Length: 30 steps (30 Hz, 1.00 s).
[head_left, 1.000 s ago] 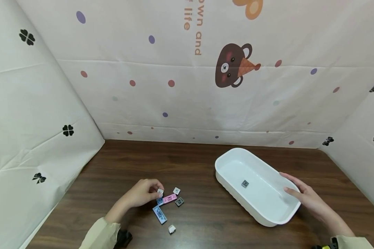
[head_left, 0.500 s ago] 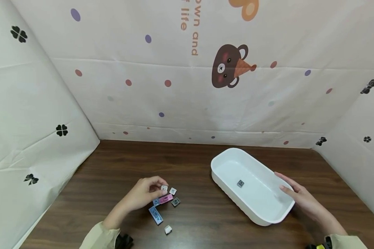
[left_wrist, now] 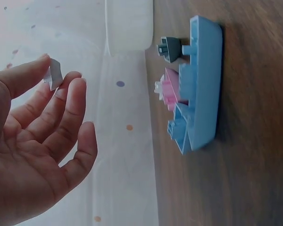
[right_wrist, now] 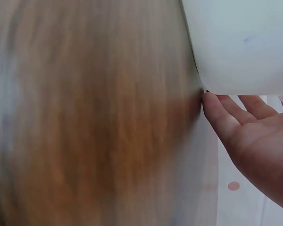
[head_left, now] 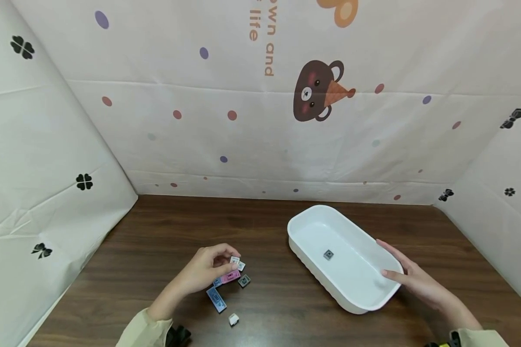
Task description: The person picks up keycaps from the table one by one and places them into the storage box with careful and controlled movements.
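My left hand (head_left: 206, 267) pinches a small white keycap (left_wrist: 55, 74) between thumb and fingertips, above the other keycaps. Just behind it lies a second white keycap (head_left: 241, 266). A pink keycap (head_left: 230, 276), a small blue keycap (head_left: 217, 282) and a dark grey-green keycap (head_left: 244, 281) lie grouped below the hand. Closer to me are a long blue keycap (head_left: 216, 299) and a lone white one (head_left: 233, 319). My right hand (head_left: 412, 279) grips the right rim of a white plastic basin (head_left: 347, 277), thumb over the edge. A grey keycap (head_left: 328, 254) sits inside.
The dark wooden table (head_left: 191, 217) is bounded by a printed white cloth (head_left: 226, 135) at the back and both sides. The basin stands at an angle on the right half of the table, with bare wood between it and the keycaps.
My left hand has lifted the white keycap off the group and carried it slightly right and away from me. The basin and my right hand have shifted a little left.
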Motion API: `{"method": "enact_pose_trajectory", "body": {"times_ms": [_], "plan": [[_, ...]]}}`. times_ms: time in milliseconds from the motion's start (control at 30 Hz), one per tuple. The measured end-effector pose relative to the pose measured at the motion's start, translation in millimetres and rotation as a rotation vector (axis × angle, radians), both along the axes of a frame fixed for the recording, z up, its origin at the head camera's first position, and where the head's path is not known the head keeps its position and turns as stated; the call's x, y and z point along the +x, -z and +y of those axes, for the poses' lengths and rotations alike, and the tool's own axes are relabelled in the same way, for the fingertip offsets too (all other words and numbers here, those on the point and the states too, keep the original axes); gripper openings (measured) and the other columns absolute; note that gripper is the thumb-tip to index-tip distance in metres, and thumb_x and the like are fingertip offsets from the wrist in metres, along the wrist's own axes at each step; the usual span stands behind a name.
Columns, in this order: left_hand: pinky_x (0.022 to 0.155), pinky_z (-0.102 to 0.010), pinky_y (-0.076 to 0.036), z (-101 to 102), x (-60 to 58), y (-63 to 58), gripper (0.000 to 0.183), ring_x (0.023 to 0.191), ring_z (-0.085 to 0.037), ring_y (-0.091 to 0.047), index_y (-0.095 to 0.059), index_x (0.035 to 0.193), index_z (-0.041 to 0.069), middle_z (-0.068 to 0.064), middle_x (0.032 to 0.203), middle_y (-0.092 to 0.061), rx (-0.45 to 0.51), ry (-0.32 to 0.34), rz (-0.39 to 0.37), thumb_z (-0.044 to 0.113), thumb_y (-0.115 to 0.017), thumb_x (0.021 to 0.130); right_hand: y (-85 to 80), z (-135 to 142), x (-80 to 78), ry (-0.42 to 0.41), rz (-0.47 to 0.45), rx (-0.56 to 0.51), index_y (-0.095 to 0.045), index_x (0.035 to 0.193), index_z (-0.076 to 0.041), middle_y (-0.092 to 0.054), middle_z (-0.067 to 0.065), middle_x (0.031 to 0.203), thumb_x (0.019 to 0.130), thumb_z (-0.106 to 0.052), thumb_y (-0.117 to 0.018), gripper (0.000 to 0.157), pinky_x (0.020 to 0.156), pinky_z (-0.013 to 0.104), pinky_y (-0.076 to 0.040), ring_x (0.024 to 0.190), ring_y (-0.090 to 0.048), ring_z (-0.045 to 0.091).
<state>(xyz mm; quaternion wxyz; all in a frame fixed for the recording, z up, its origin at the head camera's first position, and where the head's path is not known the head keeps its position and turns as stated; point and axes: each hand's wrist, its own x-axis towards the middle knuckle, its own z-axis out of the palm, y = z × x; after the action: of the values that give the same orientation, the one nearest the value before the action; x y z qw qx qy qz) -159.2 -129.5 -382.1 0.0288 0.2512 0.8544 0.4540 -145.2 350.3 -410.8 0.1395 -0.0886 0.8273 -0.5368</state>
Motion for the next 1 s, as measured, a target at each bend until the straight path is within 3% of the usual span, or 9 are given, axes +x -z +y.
{"method": "enact_pose_trajectory", "body": {"times_ms": [433,567,700,1000], "plan": [[0.065,-0.019,-0.049,19.3,-2.2,0.1,0.02,0.071,0.0,-0.056,-0.064,0.096,0.005,0.0,0.079,-0.064,0.072,0.005,0.012,0.019,-0.066,0.082,-3.0,-10.6,2.3,0.026,0.041,0.088,-0.014,0.146,-0.021,-0.019,-0.017,0.135,0.09,-0.016,-0.053,0.068,0.076,0.016,-0.042,0.102,-0.032,-0.021],[0.058,-0.019,-0.049,26.9,-2.0,0.0,0.019,0.066,-0.001,-0.055,-0.064,0.094,0.008,-0.001,0.079,-0.064,0.084,0.005,-0.009,0.022,-0.067,0.082,-2.2,-13.2,4.2,0.021,0.06,0.085,-0.015,0.146,-0.02,-0.021,-0.024,0.131,0.09,-0.015,-0.053,0.067,0.076,0.015,-0.041,0.103,-0.033,-0.02],[0.06,-0.021,-0.047,33.8,-1.4,0.8,0.021,0.067,-0.002,-0.055,-0.064,0.093,0.01,0.0,0.079,-0.065,0.067,0.017,-0.012,0.027,-0.066,0.082,-1.4,-15.6,6.2,0.015,0.064,0.083,-0.015,0.146,-0.02,-0.022,-0.028,0.128,0.09,-0.014,-0.053,0.068,0.076,0.016,-0.041,0.104,-0.034,-0.019],[0.066,-0.02,-0.047,51.5,-4.5,3.1,0.019,0.072,-0.003,-0.056,-0.065,0.092,0.011,0.003,0.079,-0.065,0.073,0.03,0.01,0.028,-0.066,0.082,-0.8,-19.7,6.6,0.017,0.058,0.113,-0.014,0.146,-0.022,-0.021,-0.023,0.132,0.09,-0.016,-0.054,0.068,0.08,0.029,-0.042,0.103,-0.031,-0.022]]}}
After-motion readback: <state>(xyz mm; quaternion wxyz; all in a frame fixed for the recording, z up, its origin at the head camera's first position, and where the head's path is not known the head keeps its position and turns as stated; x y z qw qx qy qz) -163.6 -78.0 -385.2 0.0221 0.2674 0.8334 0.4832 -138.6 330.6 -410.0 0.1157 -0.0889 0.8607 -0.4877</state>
